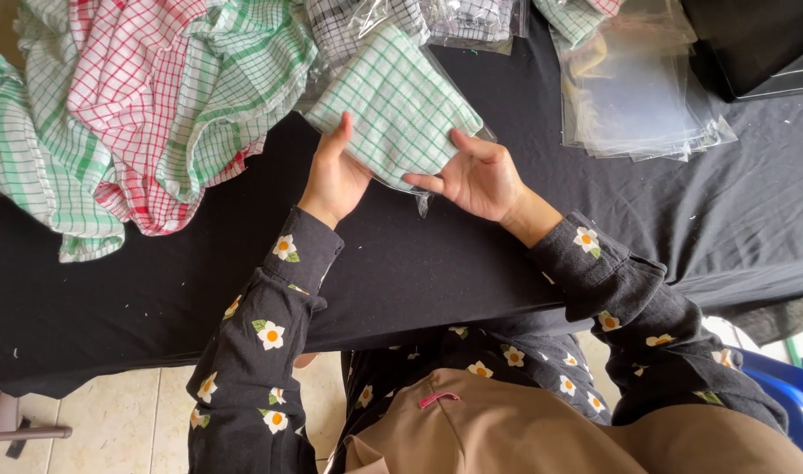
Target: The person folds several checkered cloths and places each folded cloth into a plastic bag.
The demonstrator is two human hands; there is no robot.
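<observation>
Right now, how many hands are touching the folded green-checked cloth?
2: the left hand grips the folded cloth at its left edge, and the right hand holds its lower right edge. No other hands show.

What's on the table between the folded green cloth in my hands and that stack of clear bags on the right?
Nothing: in the head view, only bare black table cover separates the folded green cloth from the clear bags.

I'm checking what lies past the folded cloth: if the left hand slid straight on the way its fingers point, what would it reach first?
Probably the heap of loose checked cloths: the left hand points up and away along the folded green-checked cloth that it holds. Depth is hard to judge.
</observation>
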